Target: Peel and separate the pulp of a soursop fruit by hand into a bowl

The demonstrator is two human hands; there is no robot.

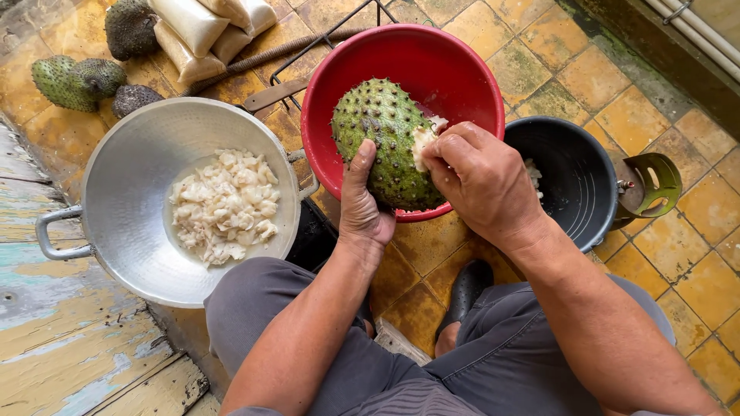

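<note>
A large green spiky fruit [379, 131] is held over the red plastic basin [432, 62]. My left hand [362, 206] cups its lower left side from below, thumb up along the skin. My right hand [479, 181] grips the fruit's right side, fingers pressed into the exposed white flesh [423, 141] where the skin is torn open. A silver metal pan [123, 192] to the left holds a heap of white pulp pieces [224, 203].
A black bucket [574, 181] stands right of the basin, with a green object [655, 185] beside it. More green spiky fruits [73, 81] and clear bags of white grains [204, 27] lie at the top left. Yellow tiled floor all around; worn painted planks at the left.
</note>
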